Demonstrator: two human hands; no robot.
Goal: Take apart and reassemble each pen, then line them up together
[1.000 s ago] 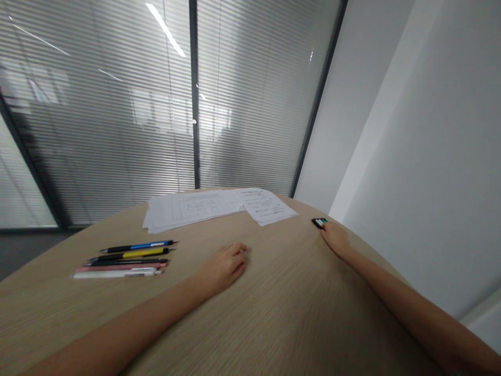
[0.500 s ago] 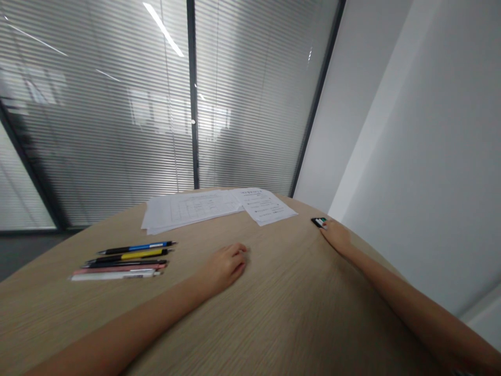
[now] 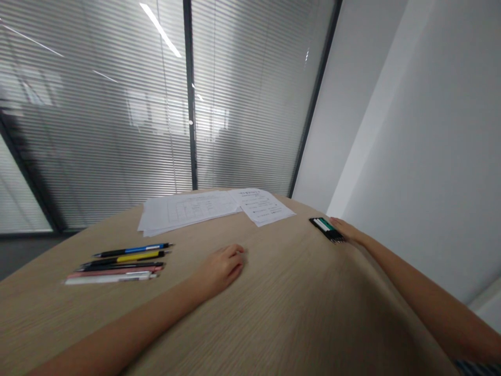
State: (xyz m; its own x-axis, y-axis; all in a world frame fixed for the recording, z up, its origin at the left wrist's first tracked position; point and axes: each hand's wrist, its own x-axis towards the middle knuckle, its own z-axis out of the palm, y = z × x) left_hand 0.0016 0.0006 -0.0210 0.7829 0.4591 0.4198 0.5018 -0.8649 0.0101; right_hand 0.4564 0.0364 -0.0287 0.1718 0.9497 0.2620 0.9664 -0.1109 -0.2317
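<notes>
My left hand (image 3: 224,267) rests on the table with its fingers loosely bent, a little apart, and nothing in them. To its left lies a row of pens and mechanical pencils: a blue and black one (image 3: 133,250), a yellow and black one (image 3: 136,257), a black one (image 3: 121,266), a pink one (image 3: 113,273) and a white one (image 3: 109,278). Over at the table's right edge, my right hand (image 3: 345,228) lies flat along the far side of a row of black pens (image 3: 326,230) with green and white markings. Its fingertips are partly hidden behind them.
Overlapping printed sheets (image 3: 191,211) lie toward the back of the round wooden table (image 3: 282,292), with another printed page (image 3: 262,206) at their right. A glass partition with blinds (image 3: 242,104) stands behind, and a white wall (image 3: 430,156) rises at the right.
My right hand has shifted from on top of the black pens to their right side, uncovering them. My left hand keeps its place on the table. The view has turned slightly.
</notes>
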